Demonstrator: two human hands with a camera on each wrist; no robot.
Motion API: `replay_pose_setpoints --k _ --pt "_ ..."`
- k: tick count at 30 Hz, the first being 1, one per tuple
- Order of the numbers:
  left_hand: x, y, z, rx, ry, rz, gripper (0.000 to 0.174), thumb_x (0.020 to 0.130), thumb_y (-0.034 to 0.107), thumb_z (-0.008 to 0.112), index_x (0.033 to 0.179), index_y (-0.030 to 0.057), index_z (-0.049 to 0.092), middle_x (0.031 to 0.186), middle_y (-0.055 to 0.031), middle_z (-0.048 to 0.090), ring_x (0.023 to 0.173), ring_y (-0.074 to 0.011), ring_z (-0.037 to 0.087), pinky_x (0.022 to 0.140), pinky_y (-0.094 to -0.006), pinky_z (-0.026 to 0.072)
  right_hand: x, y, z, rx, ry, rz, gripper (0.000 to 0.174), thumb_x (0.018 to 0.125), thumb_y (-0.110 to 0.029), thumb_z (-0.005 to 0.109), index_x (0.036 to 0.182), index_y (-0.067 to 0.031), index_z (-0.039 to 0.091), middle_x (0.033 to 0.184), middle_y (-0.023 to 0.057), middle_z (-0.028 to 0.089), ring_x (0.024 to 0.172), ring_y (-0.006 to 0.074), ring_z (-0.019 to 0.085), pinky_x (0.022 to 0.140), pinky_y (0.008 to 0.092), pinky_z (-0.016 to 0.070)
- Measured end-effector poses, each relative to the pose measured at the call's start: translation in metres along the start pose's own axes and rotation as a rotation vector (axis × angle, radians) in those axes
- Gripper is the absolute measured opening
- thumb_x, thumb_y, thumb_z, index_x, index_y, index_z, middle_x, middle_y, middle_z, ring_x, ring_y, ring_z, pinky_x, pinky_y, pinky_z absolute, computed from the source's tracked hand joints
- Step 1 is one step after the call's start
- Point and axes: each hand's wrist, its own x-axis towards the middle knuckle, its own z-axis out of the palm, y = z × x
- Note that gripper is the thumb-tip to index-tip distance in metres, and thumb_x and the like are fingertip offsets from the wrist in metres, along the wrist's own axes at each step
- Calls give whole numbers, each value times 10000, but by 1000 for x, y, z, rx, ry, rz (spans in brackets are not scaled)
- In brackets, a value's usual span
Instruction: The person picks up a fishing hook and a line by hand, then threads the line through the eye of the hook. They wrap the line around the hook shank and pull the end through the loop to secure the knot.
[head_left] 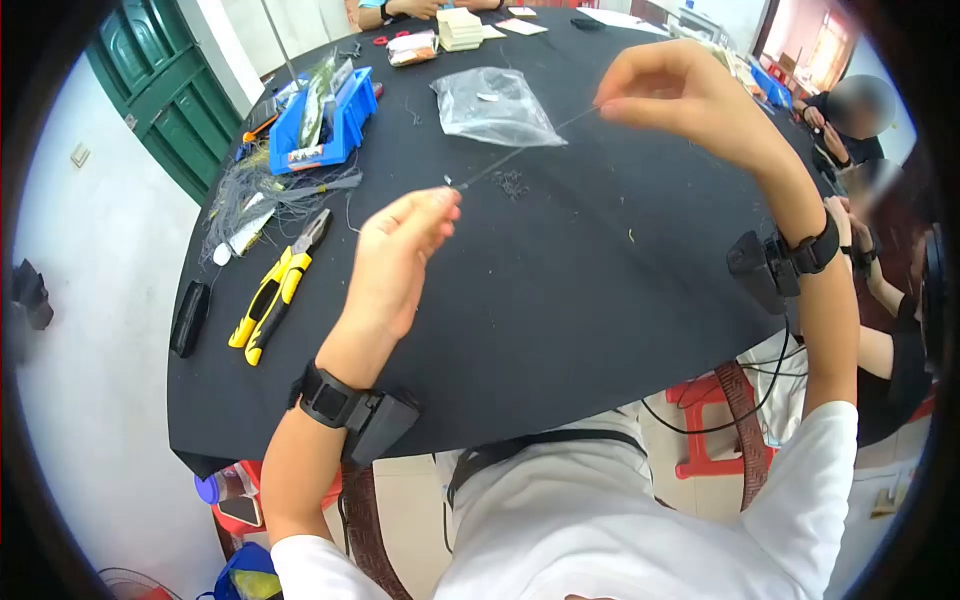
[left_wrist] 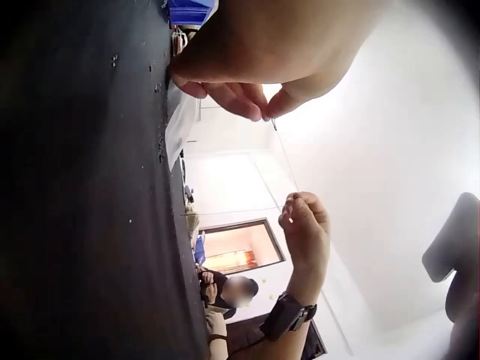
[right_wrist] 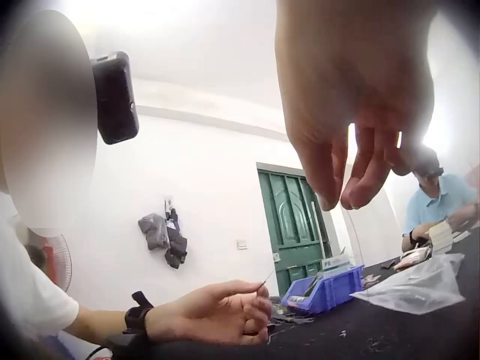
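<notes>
A thin line [head_left: 490, 168] runs taut above the black table between the two raised hands. My left hand [head_left: 395, 262] pinches its near end between thumb and fingertips; a small dark piece [left_wrist: 274, 124] shows at those fingertips in the left wrist view. Farther right and higher, my right hand [head_left: 680, 100] holds the other end between thumb and forefinger. From that hand's fingertips the line also hangs in the right wrist view, where the hand [right_wrist: 356, 112] looks large at the top. What exactly the small piece is, I cannot tell.
On the black table [head_left: 560, 300] lie yellow-handled pliers [head_left: 275, 290], a black case [head_left: 190, 318], tangled line [head_left: 250, 200], a blue bin [head_left: 345, 125], a clear plastic bag [head_left: 490, 105] and a small dark pile [head_left: 512, 184]. Other people sit at the far and right edges.
</notes>
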Motion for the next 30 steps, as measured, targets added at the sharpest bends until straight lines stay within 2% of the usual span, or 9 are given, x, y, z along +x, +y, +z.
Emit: replay_pose_setpoints --k 2,5,7,9,14,19,26,29,30 --pt "3 -9 1 45 -91 -57 174 834 179 604 920 28 616 845 -10 601 745 -58 529 718 -195 417 3 7 -9 -91 3 -34 74 791 -101 622 793 -27 620 798 15 610 749 80 568 675 221 472" --pt "-4 4 3 94 -105 -176 171 834 185 606 913 34 620 837 -2 597 743 -56 526 723 -196 416 12 -12 -30 59 -63 60 81 790 -100 619 793 -19 619 796 18 608 730 79 563 621 221 471" --pt "-3 2 4 132 -106 -162 169 836 193 604 908 41 623 826 4 592 741 -54 524 724 -193 413 21 -8 -45 -75 -35 25 100 778 -107 629 805 -12 647 764 28 621 652 88 575 583 219 478" --pt "-3 0 3 161 -113 -150 166 836 194 603 906 44 623 821 5 590 736 -54 522 720 -192 410 27 -15 -55 -50 56 182 161 769 -153 661 842 -9 670 711 66 647 622 116 600 638 250 486" --pt "-2 -6 4 85 -128 -144 158 837 184 599 883 33 613 786 7 573 697 -52 508 673 -189 407 67 33 -69 -191 104 237 156 724 -129 673 813 -1 677 682 59 644 611 106 594 541 229 445" --pt "-2 -8 3 128 -170 -137 135 835 144 590 859 12 601 756 -7 566 658 -57 502 596 -178 393 132 104 -64 -47 201 227 143 700 -100 673 781 18 676 672 79 642 600 125 603 520 240 474" --pt "-2 -7 2 86 -213 -247 115 820 132 613 846 20 614 800 -22 604 704 -67 527 646 -203 425 241 157 -37 105 302 158 91 693 -80 679 740 -3 685 619 81 631 523 130 591 522 237 497" --pt "-1 -8 -1 47 -240 -299 124 821 122 620 875 11 619 836 -41 618 736 -77 542 678 -213 439 263 144 -19 -14 223 192 152 751 -127 665 842 -5 668 759 59 637 633 100 601 582 211 493" --pt "-1 -10 -2 34 -266 -303 126 834 117 607 883 1 615 837 -24 613 747 -65 540 685 -204 435 274 153 -12 114 236 208 204 722 -149 696 855 4 676 737 81 643 640 106 620 588 203 503"
